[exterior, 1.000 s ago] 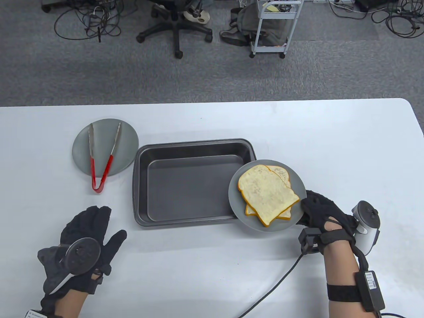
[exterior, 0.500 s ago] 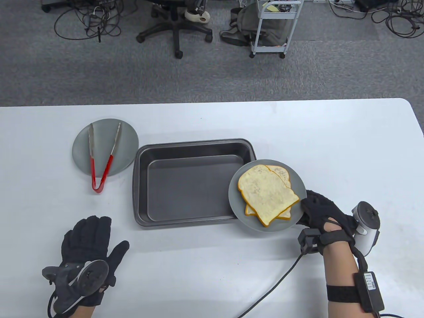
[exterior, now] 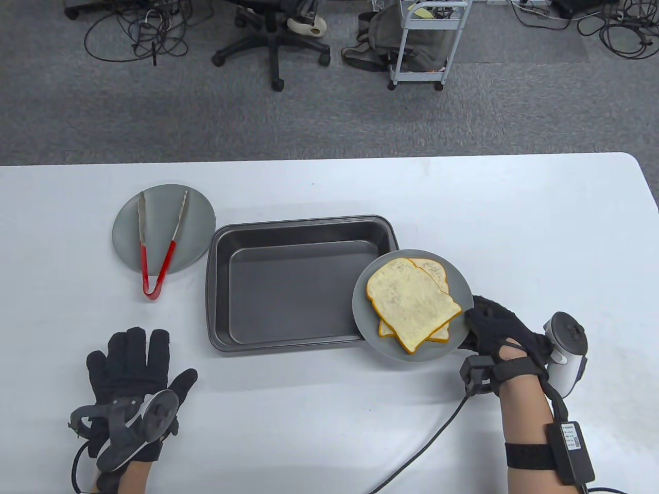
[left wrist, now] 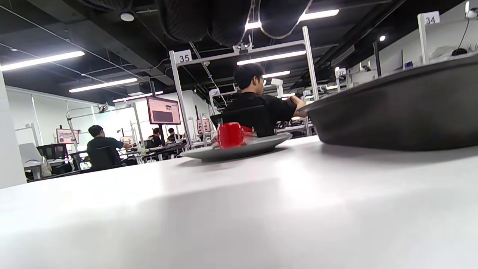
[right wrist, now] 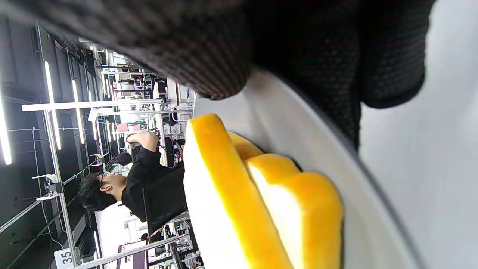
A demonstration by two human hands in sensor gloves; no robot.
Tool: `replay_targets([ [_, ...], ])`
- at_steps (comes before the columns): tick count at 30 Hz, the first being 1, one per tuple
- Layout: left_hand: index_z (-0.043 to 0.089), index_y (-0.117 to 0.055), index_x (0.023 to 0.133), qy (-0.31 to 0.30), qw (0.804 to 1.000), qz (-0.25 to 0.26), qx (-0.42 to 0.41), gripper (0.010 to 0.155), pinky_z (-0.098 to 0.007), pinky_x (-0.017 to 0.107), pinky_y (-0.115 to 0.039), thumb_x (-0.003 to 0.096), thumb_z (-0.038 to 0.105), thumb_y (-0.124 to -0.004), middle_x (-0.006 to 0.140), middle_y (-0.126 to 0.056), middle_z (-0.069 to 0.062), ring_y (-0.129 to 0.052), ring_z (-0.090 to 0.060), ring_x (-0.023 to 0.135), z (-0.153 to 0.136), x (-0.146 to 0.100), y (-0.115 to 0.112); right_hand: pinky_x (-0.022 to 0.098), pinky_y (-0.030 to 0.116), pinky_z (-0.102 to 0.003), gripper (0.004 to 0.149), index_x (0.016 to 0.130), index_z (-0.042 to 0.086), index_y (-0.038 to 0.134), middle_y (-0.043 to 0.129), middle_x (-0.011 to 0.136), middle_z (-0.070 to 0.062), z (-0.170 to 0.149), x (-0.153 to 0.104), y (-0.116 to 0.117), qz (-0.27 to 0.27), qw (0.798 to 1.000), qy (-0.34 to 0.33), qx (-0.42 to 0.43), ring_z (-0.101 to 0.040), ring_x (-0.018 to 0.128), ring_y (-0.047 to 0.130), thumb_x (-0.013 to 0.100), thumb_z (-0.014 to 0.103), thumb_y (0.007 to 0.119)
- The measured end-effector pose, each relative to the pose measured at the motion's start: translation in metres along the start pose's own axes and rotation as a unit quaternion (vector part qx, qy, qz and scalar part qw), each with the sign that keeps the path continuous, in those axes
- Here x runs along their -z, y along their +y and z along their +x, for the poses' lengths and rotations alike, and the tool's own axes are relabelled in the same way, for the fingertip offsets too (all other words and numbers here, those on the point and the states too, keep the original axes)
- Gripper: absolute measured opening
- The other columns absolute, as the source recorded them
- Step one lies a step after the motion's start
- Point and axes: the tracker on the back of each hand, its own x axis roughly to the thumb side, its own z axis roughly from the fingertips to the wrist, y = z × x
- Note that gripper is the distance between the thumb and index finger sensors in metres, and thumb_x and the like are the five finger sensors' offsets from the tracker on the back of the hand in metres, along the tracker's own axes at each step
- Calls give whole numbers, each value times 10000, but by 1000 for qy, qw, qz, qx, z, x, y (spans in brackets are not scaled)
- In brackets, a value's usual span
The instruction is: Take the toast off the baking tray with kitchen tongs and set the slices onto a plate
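Your right hand [exterior: 497,327] pinches the near-right rim of the plate [exterior: 370,329] carrying both light, crumbly toast slices [exterior: 412,303], so hold it level; your left hand [exterior: 131,370] rests flat and unclenched on the surface [exterior: 515,216].

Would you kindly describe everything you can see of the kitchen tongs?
The kitchen tongs are metal with red-coated handles joined at a red hinge end. They lie flat and spread open in a V across a small grey plate left of the baking tray, tips pointing away from the person, the red hinge end overhanging the plate's near rim onto the white table. Neither hand touches them.
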Motion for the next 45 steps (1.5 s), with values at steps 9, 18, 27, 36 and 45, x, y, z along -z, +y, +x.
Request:
replay_targets([
  [9, 315, -336, 1121, -2, 1000, -23, 14, 888, -776, 724, -335, 384, 785, -494, 1224, -340, -142, -334, -508, 1123, 1, 3, -5, 437, 931, -541, 515, 882, 32, 786, 1007, 700, -222, 0, 0, 1, 0, 1000, 1, 0, -348, 460, 1144, 418, 230, 888],
  [18, 351, -294, 1129, -11, 999, -40, 2, 910, -790, 713, -279, 378, 817, -511, 1248, -261, -148, -228, -522, 1130, 0, 6, -6, 439, 929, -542, 514, 882, 32, 785, 1005, 701, -224, 1, 2, 0, -4, 1000, 2, 9, -349, 461, 1142, 419, 230, 887],
  [27, 359, -285, 1130, -13, 999, -45, -3, 910, -793, 710, -259, 377, 818, -507, 1255, -267, -116, -208, -506, 1135, 0, 7, -7, 442, 927, -542, 514, 884, 36, 782, 1004, 705, -223, 5, 11, -12, -17, 999, -5, 40, -349, 466, 1140, 420, 230, 885],
  [36, 362, -286, 1130, -11, 999, -50, -10, 909, -791, 716, -263, 377, 819, -509, 1255, -289, -115, -230, -493, 1140, 0, 8, -7, 453, 922, -544, 514, 888, 41, 776, 998, 714, -216, 5, 25, -40, -68, 995, -3, 71, -346, 476, 1137, 422, 231, 881],
  [45, 357, -290, 1132, -11, 999, -51, -17, 912, -793, 716, -267, 379, 819, -515, 1254, -304, -117, -248, -490, 1142, 0, 9, -7, 463, 913, -550, 519, 893, 35, 768, 988, 724, -226, -8, 38, -52, -103, 992, 24, 67, -357, 488, 1131, 424, 228, 877],
])
